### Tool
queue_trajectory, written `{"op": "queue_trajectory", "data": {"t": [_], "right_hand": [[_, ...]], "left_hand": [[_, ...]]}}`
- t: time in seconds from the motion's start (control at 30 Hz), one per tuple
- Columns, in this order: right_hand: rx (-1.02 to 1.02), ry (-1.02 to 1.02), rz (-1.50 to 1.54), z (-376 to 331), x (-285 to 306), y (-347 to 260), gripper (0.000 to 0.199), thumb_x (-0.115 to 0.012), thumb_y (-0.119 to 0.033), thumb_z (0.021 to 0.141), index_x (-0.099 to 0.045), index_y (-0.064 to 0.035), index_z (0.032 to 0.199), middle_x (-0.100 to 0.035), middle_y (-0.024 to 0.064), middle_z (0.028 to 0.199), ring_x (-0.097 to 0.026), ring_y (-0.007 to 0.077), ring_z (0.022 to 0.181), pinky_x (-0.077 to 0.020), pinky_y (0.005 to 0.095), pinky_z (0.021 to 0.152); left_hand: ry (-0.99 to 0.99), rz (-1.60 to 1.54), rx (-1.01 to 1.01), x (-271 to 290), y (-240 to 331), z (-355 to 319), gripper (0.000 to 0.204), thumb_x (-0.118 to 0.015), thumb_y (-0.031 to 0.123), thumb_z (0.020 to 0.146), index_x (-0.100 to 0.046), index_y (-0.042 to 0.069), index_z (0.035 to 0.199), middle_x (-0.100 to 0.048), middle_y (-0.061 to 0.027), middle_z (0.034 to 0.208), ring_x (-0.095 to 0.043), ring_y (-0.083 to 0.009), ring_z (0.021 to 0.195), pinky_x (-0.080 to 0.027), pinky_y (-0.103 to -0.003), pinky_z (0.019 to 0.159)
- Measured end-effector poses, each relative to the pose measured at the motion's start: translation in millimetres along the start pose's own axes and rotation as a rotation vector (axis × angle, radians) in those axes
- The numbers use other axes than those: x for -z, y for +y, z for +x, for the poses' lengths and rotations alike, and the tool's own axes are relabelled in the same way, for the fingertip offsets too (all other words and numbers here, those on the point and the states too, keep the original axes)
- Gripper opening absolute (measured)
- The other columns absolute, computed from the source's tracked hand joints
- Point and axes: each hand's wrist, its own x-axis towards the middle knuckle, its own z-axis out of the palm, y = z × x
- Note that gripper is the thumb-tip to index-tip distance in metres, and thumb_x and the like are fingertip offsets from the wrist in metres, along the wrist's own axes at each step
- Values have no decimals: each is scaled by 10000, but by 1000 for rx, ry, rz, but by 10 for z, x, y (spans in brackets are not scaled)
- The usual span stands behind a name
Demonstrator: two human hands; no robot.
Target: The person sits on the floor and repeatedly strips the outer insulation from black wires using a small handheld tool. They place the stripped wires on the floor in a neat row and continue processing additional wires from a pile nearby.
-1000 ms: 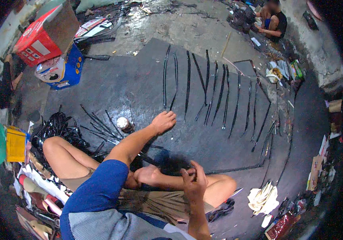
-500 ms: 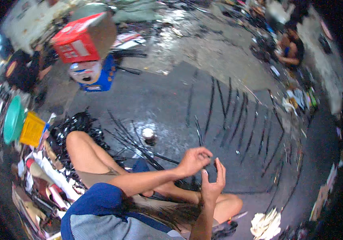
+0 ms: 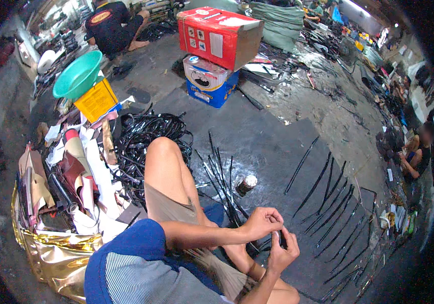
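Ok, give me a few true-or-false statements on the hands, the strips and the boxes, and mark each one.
1. Both hands meet in front of the person, the left hand touching the right hand. True.
2. A row of black strips lies spread on the dark mat. True.
3. The red box sits under the blue box. False: the red one is on top.
4. The green basin lies on the mat by the strips. False: it rests on a yellow box off to the left.
5. A small can stands on the mat ahead of the hands. True.
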Motion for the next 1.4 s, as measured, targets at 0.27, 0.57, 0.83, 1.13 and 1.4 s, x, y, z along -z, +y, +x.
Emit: {"op": "queue_trajectory", "data": {"t": [0.27,0.57,0.83,1.13,1.4], "right_hand": [[156,70,51,348,-25,-481,170,-762,42,779,-748,29,948,-696,99,804,-639,154,712,-485,265,642],[404,-24,18,440,-78,-935,176,-812,18,751,-755,4,917,-694,110,741,-658,182,621,-496,283,555],[373,-75,45,195,-205,-929,195,-817,3,749,-762,-5,936,-691,108,724,-656,187,597,-504,283,545],[191,-163,83,-375,-173,-576,153,-810,-36,783,-751,-9,921,-714,119,783,-694,232,667,-538,316,602],[-5,-224,39,-807,68,-204,99,-794,-56,805,-743,-12,878,-713,118,777,-691,238,681,-532,328,643]], "left_hand": [[-75,-476,137,162,381,-99,172,-667,65,936,-681,36,1105,-712,-79,1027,-690,-169,908,-568,-300,817],[-71,-457,-103,422,953,-114,71,-681,68,944,-669,12,987,-665,-42,885,-620,-109,778,-504,-243,719],[136,-393,-306,1046,1447,236,61,-598,61,958,-629,8,955,-651,-84,873,-620,-167,805,-496,-279,742],[567,-400,-300,2094,1595,982,47,-673,61,922,-649,24,904,-636,-42,801,-593,-138,700,-485,-270,590],[865,-319,-62,2963,982,1584,159,-759,45,838,-608,34,787,-600,-55,707,-539,-149,540,-413,-267,434]]}}
